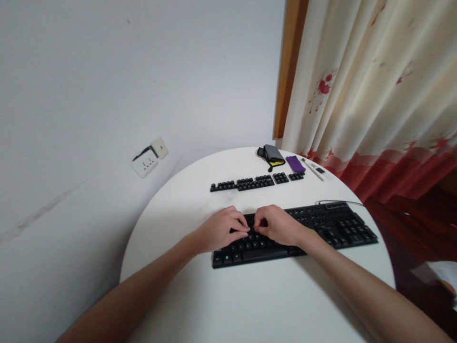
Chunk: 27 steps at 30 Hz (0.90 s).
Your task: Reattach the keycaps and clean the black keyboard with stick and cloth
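Note:
A black computer keyboard (pixel 271 252) lies at a slight slant on the white table, its number pad to the right. Over the left part of its letter keys, my left hand (pixel 223 229) is closed, thumb and fingertips drawn together at the keys. Close beside it my right hand (pixel 280 225) pinches in the same way, its fingertips almost meeting the left ones. Whatever lies between either set of fingertips is too small and hidden to make out. Behind the keyboard, loose black keycaps (pixel 255 183) stand in rows, sorted into several groups.
The round white table (pixel 171 209) stands against a wall. At its back lie a grey and yellow cloth (pixel 273 153), a purple cloth (pixel 295 164) and a thin pale brush-like tool (pixel 314 170). A cable (pixel 342 201) runs behind the keyboard. A curtain (pixel 357 95) hangs at the right.

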Motion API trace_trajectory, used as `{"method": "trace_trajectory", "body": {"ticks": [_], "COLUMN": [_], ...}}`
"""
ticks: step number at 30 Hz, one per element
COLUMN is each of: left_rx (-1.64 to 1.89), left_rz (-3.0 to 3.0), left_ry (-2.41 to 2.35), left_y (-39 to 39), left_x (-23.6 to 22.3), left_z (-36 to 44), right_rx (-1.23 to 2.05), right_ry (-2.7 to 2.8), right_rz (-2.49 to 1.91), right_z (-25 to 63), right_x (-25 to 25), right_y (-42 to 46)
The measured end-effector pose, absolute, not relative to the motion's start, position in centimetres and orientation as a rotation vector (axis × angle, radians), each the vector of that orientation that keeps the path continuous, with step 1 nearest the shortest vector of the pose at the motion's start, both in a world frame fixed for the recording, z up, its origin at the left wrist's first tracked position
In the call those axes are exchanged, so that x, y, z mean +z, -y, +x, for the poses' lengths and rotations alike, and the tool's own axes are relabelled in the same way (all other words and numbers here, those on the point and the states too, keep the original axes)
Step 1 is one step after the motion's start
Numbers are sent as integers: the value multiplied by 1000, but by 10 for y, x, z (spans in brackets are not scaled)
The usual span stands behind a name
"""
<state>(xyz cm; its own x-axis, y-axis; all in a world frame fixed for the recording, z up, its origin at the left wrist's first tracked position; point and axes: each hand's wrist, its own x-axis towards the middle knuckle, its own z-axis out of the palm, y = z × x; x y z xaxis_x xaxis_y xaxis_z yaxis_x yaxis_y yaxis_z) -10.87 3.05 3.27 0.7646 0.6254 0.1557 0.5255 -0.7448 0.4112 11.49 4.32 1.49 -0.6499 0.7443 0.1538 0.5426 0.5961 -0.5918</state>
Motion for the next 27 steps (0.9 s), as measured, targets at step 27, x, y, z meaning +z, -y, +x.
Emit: {"method": "trace_trajectory", "body": {"ticks": [27], "left_rx": [393], "left_rz": [2714], "left_ry": [-799], "left_y": [-37], "left_x": [27], "left_z": [-103], "right_rx": [510], "right_ry": [2724], "right_rz": [-1102], "right_z": [121], "right_x": [37], "right_y": [-31]}}
